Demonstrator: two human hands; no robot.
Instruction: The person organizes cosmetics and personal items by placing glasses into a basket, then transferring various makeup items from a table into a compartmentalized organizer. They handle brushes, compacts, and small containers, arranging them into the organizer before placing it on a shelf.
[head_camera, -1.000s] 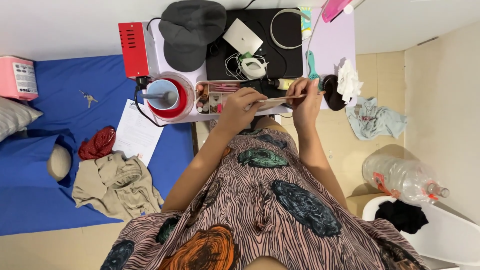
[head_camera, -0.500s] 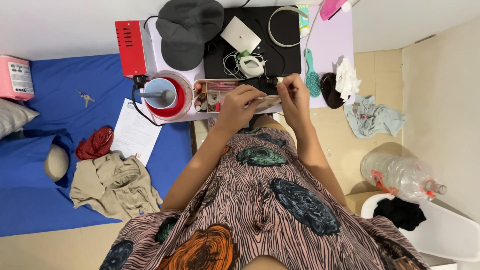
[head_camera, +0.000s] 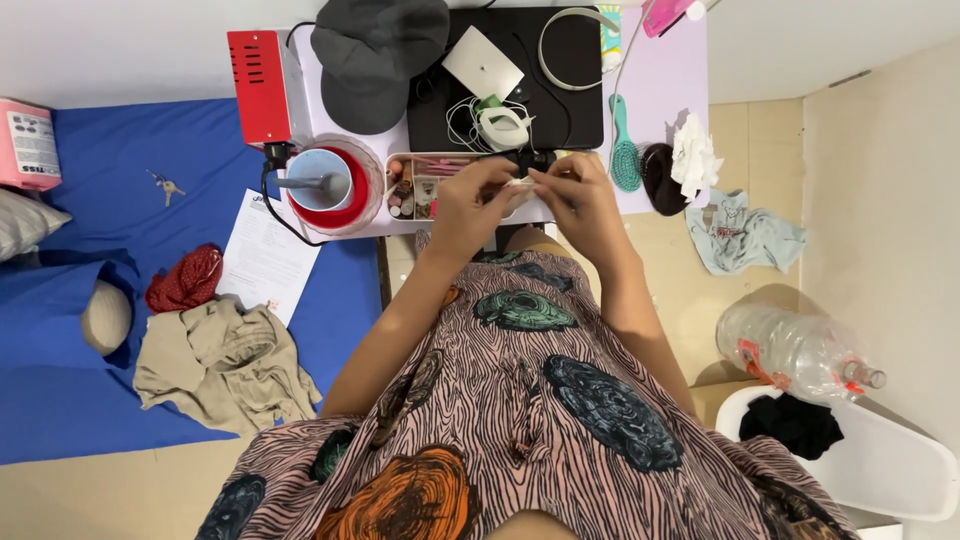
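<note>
My left hand (head_camera: 468, 205) and my right hand (head_camera: 582, 200) meet over the front edge of a small lilac table (head_camera: 670, 75). Both pinch a thin pale stick (head_camera: 521, 183), of which only a short bit shows between the fingertips. Right under the hands lies a long pale organiser tray (head_camera: 412, 195) with several small cosmetic items in its compartments. A teal hairbrush (head_camera: 625, 155) lies just right of my right hand. My lap in a patterned dress (head_camera: 530, 400) fills the foreground.
On the table are a blue cup in a red bowl (head_camera: 322, 187), a red box device (head_camera: 255, 85), a grey cap (head_camera: 375, 55), a black pad (head_camera: 570, 105) with cables, and white tissue (head_camera: 695, 150). A blue mattress (head_camera: 90, 400) lies left. A plastic bottle (head_camera: 795, 350) and white tub (head_camera: 885, 465) stand right.
My right hand has come left from the hairbrush toward my left hand. The long stick, earlier held out level between them, is now mostly hidden in the fingers.
</note>
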